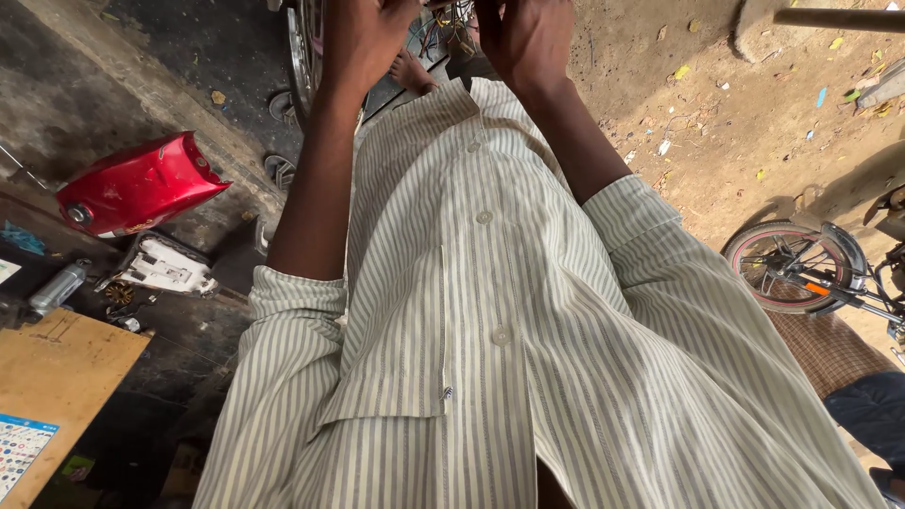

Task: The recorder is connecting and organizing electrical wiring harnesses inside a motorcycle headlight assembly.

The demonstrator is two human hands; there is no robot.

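Wires (451, 17), a small coloured tangle at the very top edge of the view, sit between the two raised hands and just beyond the fingertips, so they lie straight ahead of both grips, a little nearer the right hand. Their run cannot be made out; too little of them shows.

Nearest the camera is the person's own striped shirt (490, 311), buttoned down the front, with both sleeves rolled above the elbow. From there the two bare forearms rise side by side, away from the body, converging toward the top of the view.

The left hand (363, 38) shows its back to the camera, wrist roughly straight, fingers curled forward and cut off by the frame edge. The right hand (528, 38) is posed likewise, fingers bent inward toward the tangle. Whether either grip is closed on anything I cannot tell, since the fingertips are out of view.

Beyond the hands a bare foot (412, 71) rests on the ground beside a wheel rim (300, 57). Off to the left lies a red tank cover (137, 184).
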